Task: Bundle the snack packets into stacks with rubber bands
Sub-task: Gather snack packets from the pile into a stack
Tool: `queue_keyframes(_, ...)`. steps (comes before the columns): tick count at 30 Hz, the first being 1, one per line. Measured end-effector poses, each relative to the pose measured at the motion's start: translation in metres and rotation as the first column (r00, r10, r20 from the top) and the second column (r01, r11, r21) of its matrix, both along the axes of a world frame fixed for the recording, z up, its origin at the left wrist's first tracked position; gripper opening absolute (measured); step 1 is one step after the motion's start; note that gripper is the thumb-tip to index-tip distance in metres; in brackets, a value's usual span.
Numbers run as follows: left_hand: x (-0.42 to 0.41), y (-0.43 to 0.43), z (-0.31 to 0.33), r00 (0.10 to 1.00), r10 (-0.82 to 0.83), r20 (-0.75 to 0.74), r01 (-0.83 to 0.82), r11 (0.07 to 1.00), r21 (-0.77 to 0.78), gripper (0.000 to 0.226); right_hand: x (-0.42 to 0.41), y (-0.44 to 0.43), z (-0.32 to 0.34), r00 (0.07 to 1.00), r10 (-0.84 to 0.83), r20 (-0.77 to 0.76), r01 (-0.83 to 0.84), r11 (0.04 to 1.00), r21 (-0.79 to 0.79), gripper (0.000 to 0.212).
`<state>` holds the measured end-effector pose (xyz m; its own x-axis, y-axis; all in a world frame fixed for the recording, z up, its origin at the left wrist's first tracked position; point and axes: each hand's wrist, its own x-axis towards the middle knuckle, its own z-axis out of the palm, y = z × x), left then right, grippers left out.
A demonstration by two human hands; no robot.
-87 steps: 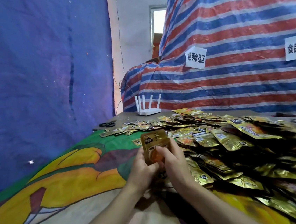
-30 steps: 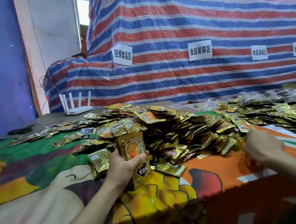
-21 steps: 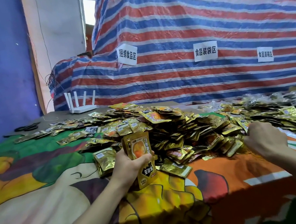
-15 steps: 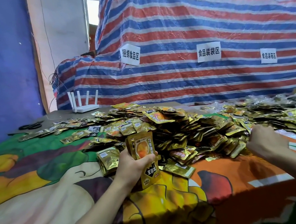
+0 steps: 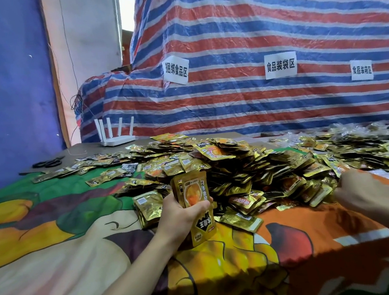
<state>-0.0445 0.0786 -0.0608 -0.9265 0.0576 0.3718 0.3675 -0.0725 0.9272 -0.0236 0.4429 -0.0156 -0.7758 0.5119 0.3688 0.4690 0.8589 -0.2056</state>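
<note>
A thin stack of gold foil snack packets is gripped upright in the left hand, just in front of the big heap of loose gold packets on the cloth-covered table. The right hand is at the heap's near edge. Its fingers are turned away, so it cannot be told whether something is held. Probably another packet is being fetched. The stack should be kept squeezed, with edges aligned, so that nothing slips out.

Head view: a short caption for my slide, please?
Left hand grips a packet stack; right hand beside the pile.
</note>
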Motion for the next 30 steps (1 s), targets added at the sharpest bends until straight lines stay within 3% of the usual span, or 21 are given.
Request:
queue_keyframes(4, -0.002, -0.001, -0.002, 1.0, 0.007, -0.007, -0.007, 1.0, -0.012, 0.019, 0.0, 0.0, 0.005, 1.0, 0.004, -0.007, -0.003, 0.995, 0.1, 0.014)
queue_keyframes(8, -0.001, -0.001, -0.001, 1.0, 0.02, -0.017, -0.02, 1.0, -0.016, 0.017, -0.001, -0.004, 0.015, 0.996, -0.029, 0.079, 0.029, 1.0, 0.004, 0.019)
queue_keyframes(11, 0.001, -0.002, 0.002, 0.999, 0.022, -0.023, -0.021, 1.0, 0.013, 0.02, -0.005, -0.007, 0.02, 0.998, 0.005, -0.067, -0.005, 1.0, -0.007, 0.023)
queue_keyframes(14, 0.0, -0.005, 0.005, 1.0, -0.013, 0.011, 0.011, 0.995, 0.097, 0.021, -0.011, -0.03, 0.025, 0.916, 0.235, -0.325, -0.286, 0.951, -0.12, 0.02)
queue_keyframes(16, -0.001, -0.006, 0.006, 0.998, -0.036, 0.043, 0.028, 0.984, 0.176, 0.022, -0.012, -0.059, 0.027, 0.789, 0.396, -0.469, -0.529, 0.826, -0.193, 0.012)
queue_keyframes(18, -0.002, -0.008, 0.007, 0.995, -0.068, 0.077, 0.048, 0.97, 0.24, 0.025, -0.013, -0.093, 0.027, 0.687, 0.497, -0.529, -0.705, 0.63, -0.324, 0.008)
queue_keyframes(21, -0.006, -0.019, 0.012, 0.99, -0.099, 0.103, 0.07, 0.964, 0.255, 0.036, -0.02, -0.143, 0.019, 0.62, 0.562, -0.547, -0.76, 0.257, -0.597, 0.009)
queue_keyframes(23, -0.008, -0.033, 0.018, 0.983, -0.132, 0.129, 0.097, 0.964, 0.248, 0.053, -0.026, -0.175, 0.013, 0.568, 0.593, -0.571, -0.735, 0.054, -0.675, 0.01)
queue_keyframes(26, -0.006, -0.053, 0.019, 0.968, -0.198, 0.156, 0.151, 0.951, 0.271, 0.055, -0.033, -0.22, 0.001, 0.503, 0.625, -0.597, -0.755, -0.019, -0.655, 0.013)
queue_keyframes(30, -0.002, -0.065, 0.012, 0.95, -0.244, 0.192, 0.176, 0.932, 0.316, 0.036, -0.037, -0.258, -0.019, 0.456, 0.541, -0.706, -0.801, -0.097, -0.591, 0.013)
